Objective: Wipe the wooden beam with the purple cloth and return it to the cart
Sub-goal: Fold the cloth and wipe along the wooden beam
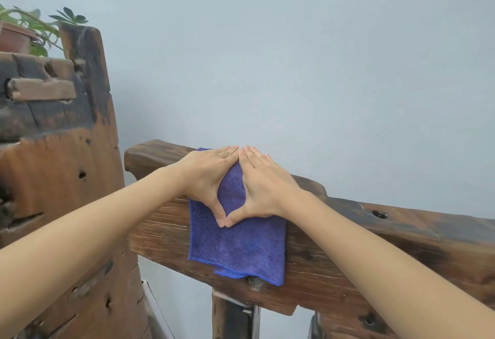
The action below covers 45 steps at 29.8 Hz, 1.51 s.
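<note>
We cannot see the cart, and our left hand (pixel 208 175) and right hand (pixel 263 183) press flat and open on the purple cloth (pixel 238 247) draped over the wooden beam (pixel 348 253).

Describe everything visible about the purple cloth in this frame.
The purple cloth is a folded, terry-like rag draped over the wooden beam's top edge and hanging down its near face. The left hand and right hand press flat on it, thumb tips touching. Its lower edge hangs in uneven layers.
</note>
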### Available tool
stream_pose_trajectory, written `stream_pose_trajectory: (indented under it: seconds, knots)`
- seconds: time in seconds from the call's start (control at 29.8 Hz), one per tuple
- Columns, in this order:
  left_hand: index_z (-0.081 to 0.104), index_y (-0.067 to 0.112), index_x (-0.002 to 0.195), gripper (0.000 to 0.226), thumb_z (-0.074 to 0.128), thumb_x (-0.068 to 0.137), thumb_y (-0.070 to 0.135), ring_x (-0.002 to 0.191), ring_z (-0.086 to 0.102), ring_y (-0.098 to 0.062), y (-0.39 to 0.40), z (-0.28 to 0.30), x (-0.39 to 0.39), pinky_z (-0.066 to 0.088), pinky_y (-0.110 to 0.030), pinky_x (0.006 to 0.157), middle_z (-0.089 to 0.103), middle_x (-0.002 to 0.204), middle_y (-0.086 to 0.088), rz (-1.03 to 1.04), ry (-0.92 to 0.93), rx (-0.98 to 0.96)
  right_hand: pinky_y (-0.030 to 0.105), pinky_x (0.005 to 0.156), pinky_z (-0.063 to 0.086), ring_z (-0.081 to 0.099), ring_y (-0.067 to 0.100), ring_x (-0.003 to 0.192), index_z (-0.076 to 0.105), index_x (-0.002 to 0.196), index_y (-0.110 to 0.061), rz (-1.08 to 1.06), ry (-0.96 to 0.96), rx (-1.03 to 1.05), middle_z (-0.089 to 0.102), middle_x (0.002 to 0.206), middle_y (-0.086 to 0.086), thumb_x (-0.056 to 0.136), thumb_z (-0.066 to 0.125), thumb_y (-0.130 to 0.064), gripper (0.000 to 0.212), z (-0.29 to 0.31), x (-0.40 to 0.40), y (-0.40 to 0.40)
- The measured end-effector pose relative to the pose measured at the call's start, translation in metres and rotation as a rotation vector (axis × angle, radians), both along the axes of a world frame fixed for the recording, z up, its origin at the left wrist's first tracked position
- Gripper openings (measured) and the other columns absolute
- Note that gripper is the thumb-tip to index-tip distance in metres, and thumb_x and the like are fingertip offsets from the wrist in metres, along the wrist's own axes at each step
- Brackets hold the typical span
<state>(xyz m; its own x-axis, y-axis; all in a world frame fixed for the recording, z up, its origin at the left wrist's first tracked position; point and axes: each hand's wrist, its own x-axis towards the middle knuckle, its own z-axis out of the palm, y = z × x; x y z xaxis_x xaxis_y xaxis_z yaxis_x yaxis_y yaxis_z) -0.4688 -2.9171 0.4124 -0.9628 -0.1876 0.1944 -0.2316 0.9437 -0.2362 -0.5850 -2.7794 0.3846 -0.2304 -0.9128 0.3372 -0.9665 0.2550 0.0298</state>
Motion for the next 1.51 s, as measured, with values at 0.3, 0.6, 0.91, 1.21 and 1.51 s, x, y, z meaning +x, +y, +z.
stream_pose_trajectory:
  seconds: [0.3,0.6,0.91,1.21,1.51]
  knots:
    - [-0.011,0.014,0.161,0.177,0.080,0.028,0.087,0.158,-0.004,-0.016,0.026,-0.001,-0.028,-0.002,-0.023,0.123,-0.005,0.172,-0.003,-0.064,-0.058,0.052,0.042,0.129,0.004,-0.007,0.021,0.160,-0.010,0.161,-0.001,-0.052,-0.090,-0.002,-0.008,0.173,0.013,0.044,0.076,-0.089,0.170,-0.006,-0.016,0.031]
    - [0.000,0.006,0.161,0.175,0.072,0.028,0.093,0.159,-0.003,-0.024,0.055,-0.008,-0.059,-0.006,-0.035,0.125,0.001,0.171,-0.011,-0.097,-0.120,-0.071,0.044,0.128,0.009,0.011,0.024,0.159,0.013,0.160,-0.001,-0.141,-0.078,0.022,0.019,0.171,0.010,0.036,0.067,-0.097,0.167,-0.015,-0.036,0.062]
    - [-0.002,0.002,0.160,0.170,0.075,0.036,0.089,0.158,0.009,-0.016,0.080,-0.002,-0.076,-0.006,-0.043,0.127,0.011,0.171,-0.010,-0.092,-0.238,-0.128,0.046,0.129,0.008,0.006,0.030,0.159,0.013,0.161,-0.005,-0.135,-0.171,-0.034,0.020,0.170,0.012,0.041,0.079,-0.087,0.160,-0.024,-0.048,0.080]
    - [-0.013,0.006,0.160,0.173,0.090,0.038,0.072,0.158,0.003,-0.018,0.106,-0.006,-0.093,0.003,-0.035,0.128,-0.001,0.172,-0.006,-0.050,-0.280,0.027,0.041,0.129,0.006,0.007,0.023,0.160,0.006,0.162,-0.002,-0.160,-0.152,-0.004,0.010,0.172,0.014,0.045,0.072,-0.092,0.162,-0.032,-0.063,0.106]
    - [0.008,0.005,0.158,0.166,0.092,0.030,0.070,0.154,0.019,-0.020,0.128,-0.010,-0.113,0.017,-0.033,0.126,0.023,0.165,-0.006,-0.064,-0.307,-0.010,0.044,0.126,0.011,0.022,0.025,0.156,0.003,0.159,0.006,-0.281,-0.080,0.118,0.022,0.169,0.016,0.050,0.060,-0.099,0.162,-0.036,-0.069,0.127]
